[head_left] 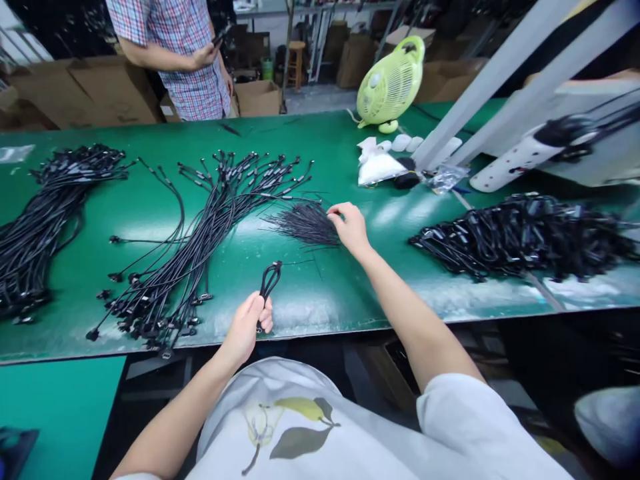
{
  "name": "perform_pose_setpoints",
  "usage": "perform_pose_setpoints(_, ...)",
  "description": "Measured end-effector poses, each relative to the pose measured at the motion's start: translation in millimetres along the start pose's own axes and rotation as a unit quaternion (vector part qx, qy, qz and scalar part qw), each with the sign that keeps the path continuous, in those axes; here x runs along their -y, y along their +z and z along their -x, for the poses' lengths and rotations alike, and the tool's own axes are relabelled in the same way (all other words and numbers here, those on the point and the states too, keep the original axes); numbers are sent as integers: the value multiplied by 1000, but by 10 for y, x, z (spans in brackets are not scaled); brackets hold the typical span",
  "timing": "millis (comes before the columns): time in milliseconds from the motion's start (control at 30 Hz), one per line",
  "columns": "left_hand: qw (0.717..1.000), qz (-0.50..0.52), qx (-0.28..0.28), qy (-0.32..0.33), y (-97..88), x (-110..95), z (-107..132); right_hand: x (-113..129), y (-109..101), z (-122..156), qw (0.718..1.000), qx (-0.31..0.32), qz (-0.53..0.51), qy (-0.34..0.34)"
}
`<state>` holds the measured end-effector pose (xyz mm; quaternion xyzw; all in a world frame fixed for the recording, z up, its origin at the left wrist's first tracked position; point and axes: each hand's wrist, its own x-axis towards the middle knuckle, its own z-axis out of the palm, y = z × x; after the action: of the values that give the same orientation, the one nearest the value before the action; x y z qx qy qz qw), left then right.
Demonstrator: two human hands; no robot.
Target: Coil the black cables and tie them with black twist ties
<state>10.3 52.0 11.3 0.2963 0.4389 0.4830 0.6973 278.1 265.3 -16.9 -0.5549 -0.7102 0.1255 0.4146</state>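
Note:
My left hand point(250, 323) is closed around a folded black cable point(270, 281), its loop sticking up from the fist above the table's front edge. From the cable's top a thin dark strand reaches out to the right. With thumb and fingers pinched, my right hand point(349, 225) is at the right end of a pile of thin black ties point(306, 223); whether one is between the fingertips is too small to see. Left of that pile lies a spread bundle of loose black cables point(207, 230) with connectors on both ends.
Another cable bundle point(60, 207) lies far left. At right is a heap of folded black cables point(520, 233). Behind stand a green fan point(393, 83), a white bag point(379, 167) and slanted grey posts point(480, 80). A person in a checked shirt point(175, 50) stands across the green table point(380, 287).

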Motion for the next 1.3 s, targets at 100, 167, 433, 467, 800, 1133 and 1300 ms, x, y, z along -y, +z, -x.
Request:
perform_pose_setpoints(100, 1000, -7, -3, -4, 55, -11, 14, 186, -7, 73, 998, -9, -57, 9)
perform_pose_setpoints(167, 1000, -4, -3, -1, 84, -3, -1, 429, 55, 229, 998, -11, -61, -5)
perform_pose_setpoints(433, 998, 36, -40, 38, 51, 79, -210, 1510, 463, 1258, 952, 183, -244, -17)
perform_pose_setpoints(467, 997, 39, -51, 45, 7, 79, -230, 1546, 473, 1300, 949, 177, -260, 16)
perform_pose_setpoints(800, 996, 50, -57, 50, -202, 80, -184, 1457, 502, 1246, 889, 176, -376, 191)
perform_pose_setpoints(1133, 987, 18, -87, 132, -185, -32, -127, 1615, 529, 1437, 865, 282, -376, 174)
perform_pose_setpoints(1300, 998, 11, 17, 57, -216, -153, -9, 1639, 459, 1351, 960, 177, -215, 3)
